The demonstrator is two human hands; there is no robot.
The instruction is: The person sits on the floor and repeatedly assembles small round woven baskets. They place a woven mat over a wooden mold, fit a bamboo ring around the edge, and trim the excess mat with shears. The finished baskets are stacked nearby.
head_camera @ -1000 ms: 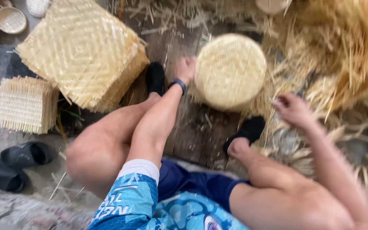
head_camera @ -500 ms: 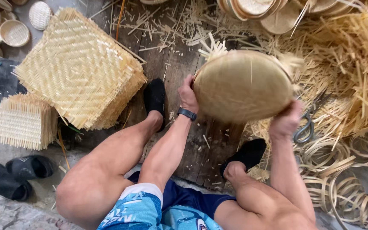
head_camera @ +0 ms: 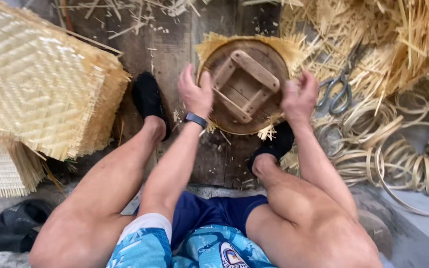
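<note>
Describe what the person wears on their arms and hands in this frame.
Both arms are bare from wrist to elbow, with no gloves or rings visible. The left hand has a dark band, like a watch or fitness tracker, around its wrist. The right hand and its wrist carry nothing.

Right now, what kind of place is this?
Most likely a bamboo-weaving workshop, worked seated at floor level. A stack of woven square mats lies to the left, coiled split-bamboo hoops and loose strips to the right, with scissors beside a round wooden mould between the person's hands.

Stacked woven mats (head_camera: 40, 84), scissors (head_camera: 338, 89), bamboo hoops (head_camera: 398, 149), black sandals (head_camera: 13, 228).
</note>
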